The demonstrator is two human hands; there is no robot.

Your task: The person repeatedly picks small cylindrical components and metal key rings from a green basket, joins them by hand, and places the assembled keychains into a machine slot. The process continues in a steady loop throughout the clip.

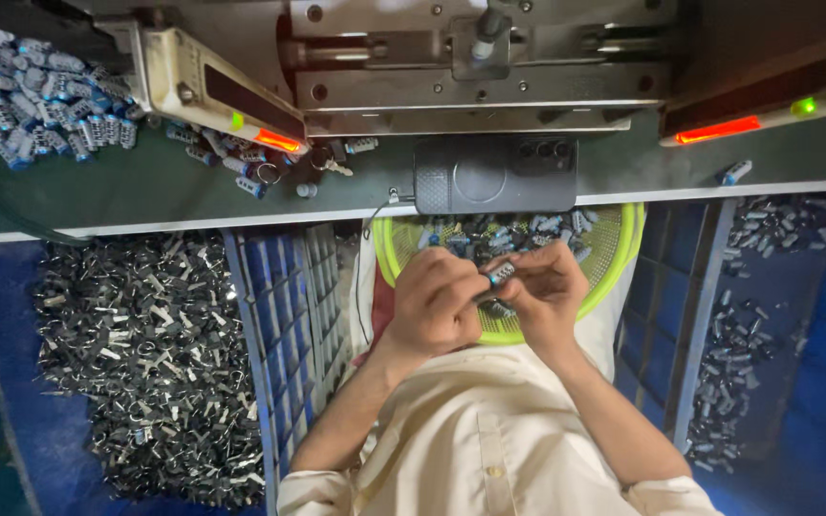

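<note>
Head view, left to right: a heap of dark metal clips (145,373) fills a blue crate (11,401); blue-sleeved cylindrical parts (21,96) lie on the table (174,191). Left hand (432,306) has its grip closed, fingers curled onto a small silver-and-blue cylindrical component (500,275). Right hand (547,291) pinches the same component from the opposite side. Both hands sit over a yellow-green mesh basket (623,248) holding similar parts, below a dark phone (494,177).

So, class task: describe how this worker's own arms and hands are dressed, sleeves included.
Both hands, the left hand and the right hand, are bare, with no gloves; no rings or watch show. The forearms are bare too. A cream short-sleeved shirt with a buttoned front is worn, its sleeves ending near the elbows.
</note>
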